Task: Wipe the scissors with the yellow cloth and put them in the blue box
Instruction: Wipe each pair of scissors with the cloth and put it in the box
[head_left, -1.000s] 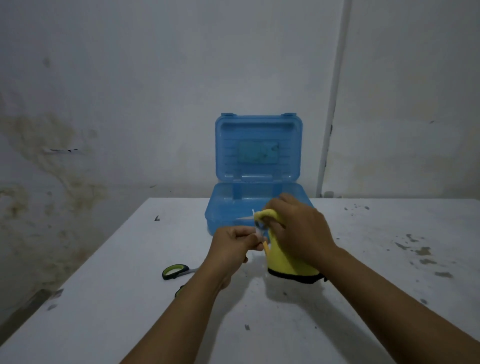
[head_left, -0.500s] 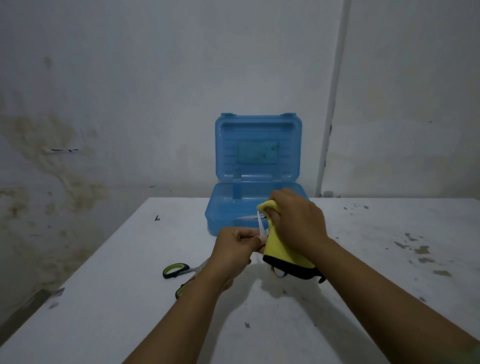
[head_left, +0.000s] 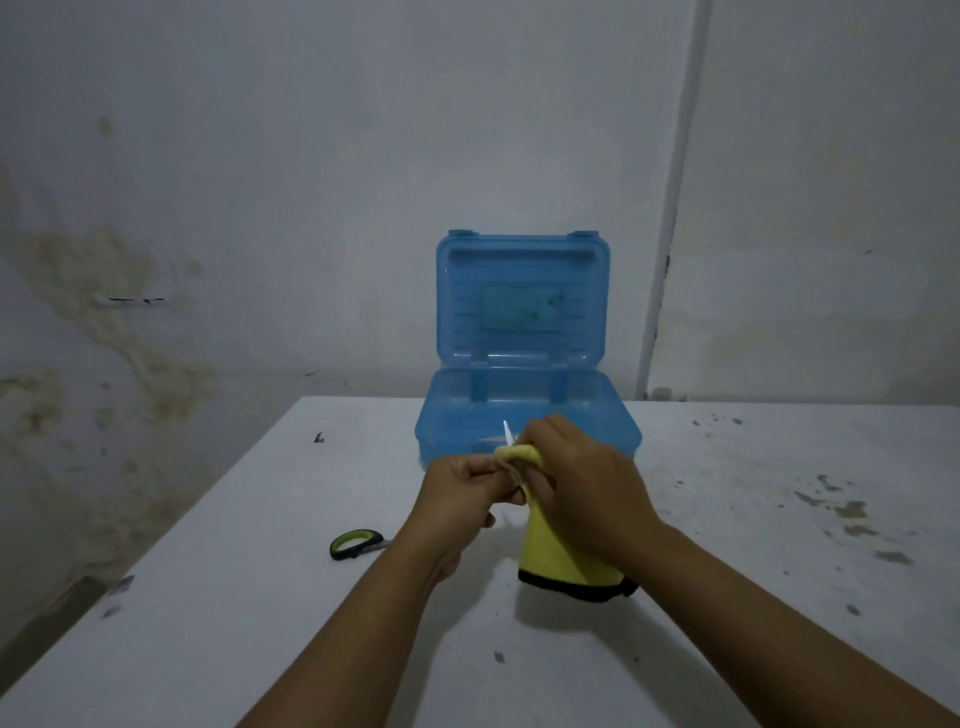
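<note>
My left hand (head_left: 462, 491) grips a pair of scissors by the handle end, which its fingers hide. Only the bright blade tip (head_left: 507, 432) shows, pointing up in front of the box. My right hand (head_left: 576, 486) holds the yellow cloth (head_left: 550, 551) bunched around the blades, and the cloth's black-edged lower part hangs down to the table. The blue box (head_left: 613, 415) stands open just behind my hands, lid upright. A second pair of scissors with a green and black handle (head_left: 358, 543) lies on the table left of my left forearm.
The white table (head_left: 260, 597) has dark stains on its right side. Its left edge drops off near a stained wall. A white pipe (head_left: 670, 208) runs down the wall behind the box.
My right hand has slid the cloth down along the blades toward my left hand, so the two hands now touch. More of the box's base shows behind them.
</note>
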